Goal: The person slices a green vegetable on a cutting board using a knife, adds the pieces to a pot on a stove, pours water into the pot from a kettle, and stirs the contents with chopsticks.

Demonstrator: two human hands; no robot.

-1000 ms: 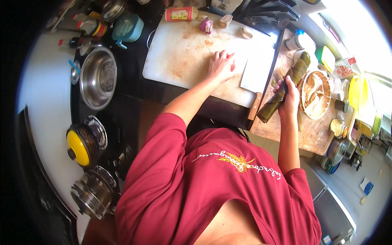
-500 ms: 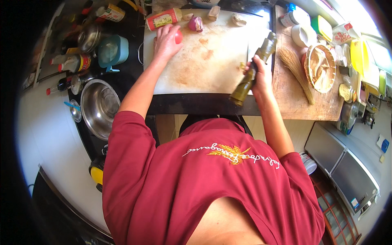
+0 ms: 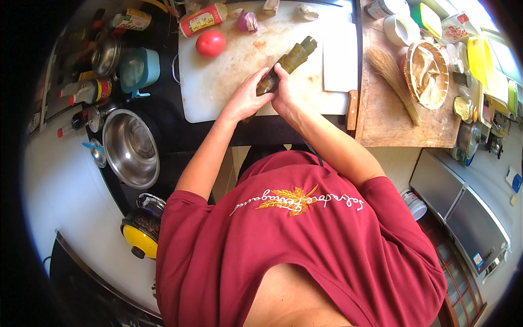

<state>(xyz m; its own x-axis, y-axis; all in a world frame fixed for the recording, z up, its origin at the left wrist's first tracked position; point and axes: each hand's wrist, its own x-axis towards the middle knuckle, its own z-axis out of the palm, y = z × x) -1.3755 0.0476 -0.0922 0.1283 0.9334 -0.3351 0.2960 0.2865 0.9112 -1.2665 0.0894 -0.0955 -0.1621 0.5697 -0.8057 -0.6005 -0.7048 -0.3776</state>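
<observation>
Left hand (image 3: pixel 246 99) has let go of the tomato (image 3: pixel 211 43), and the green roll (image 3: pixel 297 56), brought leftward by the right hand (image 3: pixel 286 97), is now over the board (image 3: pixel 218 90). Both hands' fingers curl nearly closed around its lower part, partly hidden. Even, gentle pressure should keep its layers from slipping.

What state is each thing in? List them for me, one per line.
Dark green roll: rolled up, held tilted by left hand and right hand.
Tomato: looks whole, resting on cutting board.
Cleaver: lying flat.
Red canister: on its side.
Red onion: whole or cut unclear.
Straw brush: lying down.
Woven basket: holding brown contents.
Steel basin: upright, uncovered.
Refrigerator: doors shut.
</observation>
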